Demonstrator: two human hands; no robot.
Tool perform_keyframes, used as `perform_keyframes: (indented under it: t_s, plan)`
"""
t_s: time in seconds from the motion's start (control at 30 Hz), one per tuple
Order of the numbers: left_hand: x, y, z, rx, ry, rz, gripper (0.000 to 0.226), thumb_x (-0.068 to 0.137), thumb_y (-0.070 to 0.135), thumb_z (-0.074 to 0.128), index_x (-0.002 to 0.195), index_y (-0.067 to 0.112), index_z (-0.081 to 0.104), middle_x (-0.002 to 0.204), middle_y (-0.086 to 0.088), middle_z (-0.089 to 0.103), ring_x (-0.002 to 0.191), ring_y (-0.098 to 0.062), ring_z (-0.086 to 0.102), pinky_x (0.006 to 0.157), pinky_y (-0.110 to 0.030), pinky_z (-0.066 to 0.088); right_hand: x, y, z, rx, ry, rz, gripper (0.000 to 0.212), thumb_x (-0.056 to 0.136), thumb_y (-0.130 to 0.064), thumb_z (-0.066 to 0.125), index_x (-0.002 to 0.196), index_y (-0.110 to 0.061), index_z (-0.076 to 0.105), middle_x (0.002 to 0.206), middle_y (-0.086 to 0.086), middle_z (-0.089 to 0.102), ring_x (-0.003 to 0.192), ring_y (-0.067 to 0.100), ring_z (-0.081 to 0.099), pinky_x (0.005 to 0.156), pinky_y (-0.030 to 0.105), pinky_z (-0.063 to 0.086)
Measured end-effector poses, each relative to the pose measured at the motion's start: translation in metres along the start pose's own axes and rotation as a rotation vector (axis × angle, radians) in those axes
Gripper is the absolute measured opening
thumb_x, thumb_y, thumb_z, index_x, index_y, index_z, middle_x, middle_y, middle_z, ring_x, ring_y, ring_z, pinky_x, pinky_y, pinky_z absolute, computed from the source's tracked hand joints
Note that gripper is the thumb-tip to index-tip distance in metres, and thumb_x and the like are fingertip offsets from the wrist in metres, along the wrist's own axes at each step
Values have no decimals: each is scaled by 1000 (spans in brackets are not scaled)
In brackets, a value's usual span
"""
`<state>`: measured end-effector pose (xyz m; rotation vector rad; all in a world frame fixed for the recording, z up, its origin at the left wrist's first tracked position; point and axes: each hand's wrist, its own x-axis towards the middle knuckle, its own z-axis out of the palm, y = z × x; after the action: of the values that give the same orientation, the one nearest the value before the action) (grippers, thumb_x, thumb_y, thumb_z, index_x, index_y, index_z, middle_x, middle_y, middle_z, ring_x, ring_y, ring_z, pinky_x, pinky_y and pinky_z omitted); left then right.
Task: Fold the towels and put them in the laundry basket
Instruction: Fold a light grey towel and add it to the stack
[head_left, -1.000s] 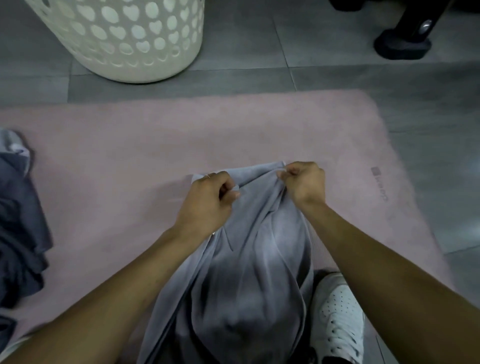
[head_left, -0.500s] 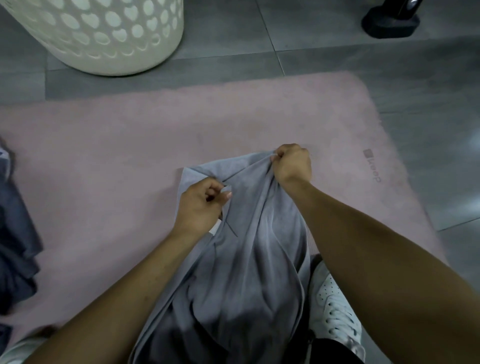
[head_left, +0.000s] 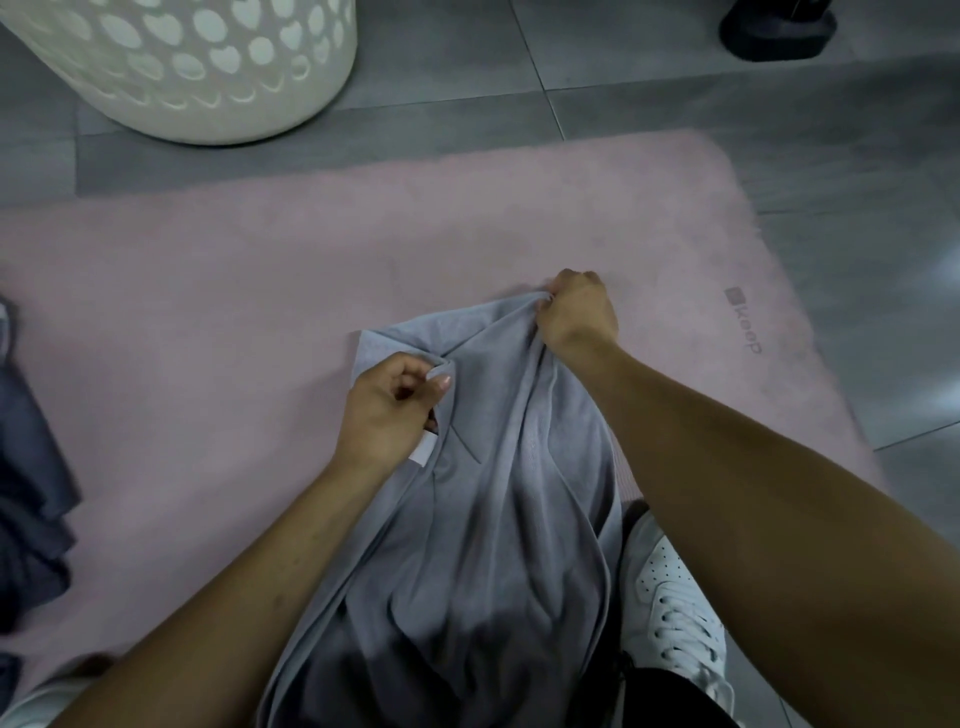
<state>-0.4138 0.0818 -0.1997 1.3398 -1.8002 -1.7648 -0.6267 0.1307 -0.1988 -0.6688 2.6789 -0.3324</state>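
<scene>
Two bare hands hold the far edge of a light grey towel (head_left: 498, 467) over a pink mat (head_left: 260, 312): the left hand (head_left: 389, 410) pinches bunched cloth in a curled grip, and the right hand (head_left: 576, 312) clenches the far right corner tightly. From both grips the towel drapes back toward the mat's near edge, beside a white sneaker (head_left: 670, 613). Beyond the mat's far left edge stands a cream laundry basket (head_left: 208, 67) on the grey tiled floor (head_left: 623, 93), and darker blue-grey cloth (head_left: 26, 493) lies heaped at the mat's left edge.
</scene>
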Motion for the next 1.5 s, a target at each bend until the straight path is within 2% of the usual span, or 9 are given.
perform_keyframes:
  t_s: [0.3, 0.43, 0.5, 0.6, 0.8, 0.93, 1.1, 1.23, 1.5]
  plan:
    - [-4, -11, -9, 61, 180, -41, 26, 88, 12, 68, 67, 26, 67, 61, 12, 64, 56, 1, 55, 67, -23, 49, -36, -25, -11, -145, -96, -146, 21, 95, -6, 44, 113, -2, 55, 116, 20, 59, 104, 35, 60, 78, 34, 47]
    - [-15, 28, -33, 310, 157, -59, 23, 87, 20, 68, 65, 18, 70, 63, -2, 69, 65, -18, 66, 70, -29, 56, -62, -54, -63, -171, -290, -211, 23, 91, -3, 51, 113, 2, 56, 120, 20, 56, 108, 35, 58, 83, 35, 48]
    - [-30, 62, -52, 402, 134, -8, 17, 87, 21, 69, 70, 20, 70, 69, -1, 69, 70, -17, 65, 70, -23, 50, -79, -69, -97, -202, -410, -250, 10, 90, -5, 53, 90, 3, 59, 106, 19, 62, 94, 34, 61, 70, 32, 47]
    - [-59, 114, -80, 540, 126, 55, 20, 84, 23, 71, 65, 22, 65, 65, 2, 65, 70, -18, 63, 67, -22, 46, -111, -86, -149, -221, -456, -283, 27, 90, -4, 48, 63, -4, 51, 68, 15, 60, 60, 28, 61, 52, 27, 49]
    - [-149, 213, -125, 644, 199, 119, 15, 92, 24, 61, 85, 11, 63, 75, -7, 67, 61, -20, 62, 58, -23, 44, -200, -93, -251, -192, -305, -357, 16, 84, -7, 56, 69, -7, 59, 48, 4, 61, 33, 11, 55, 43, 19, 47]
    - [-224, 259, -141, 609, 188, 173, 17, 97, 18, 50, 86, 5, 53, 65, -16, 66, 47, -20, 61, 44, -24, 45, -263, -80, -300, -71, -85, -333, 16, 81, -9, 58, 66, -10, 51, 65, 7, 55, 54, 22, 54, 47, 23, 41]
    - [-300, 271, -145, 208, 466, 510, 15, 99, 13, 46, 84, 13, 45, 74, -18, 62, 58, -24, 64, 53, -33, 54, -334, -45, -332, 401, 323, -444, 15, 88, -19, 49, 79, -8, 53, 79, 7, 60, 74, 30, 55, 58, 32, 40]
    - [-325, 233, -146, 528, 296, 352, 19, 95, 12, 48, 77, 18, 44, 69, -11, 65, 66, -29, 66, 61, -39, 55, -363, -13, -311, 155, 91, -393, 9, 88, -10, 46, 86, -15, 53, 96, 16, 67, 85, 35, 62, 72, 39, 53]
    - [-339, 245, -153, 147, 437, 375, 13, 98, 17, 45, 86, 15, 52, 63, -20, 64, 55, -32, 65, 60, -53, 59, -372, -7, -314, 315, 219, -455, 14, 90, -18, 44, 78, -15, 51, 83, 13, 63, 76, 35, 58, 63, 36, 48]
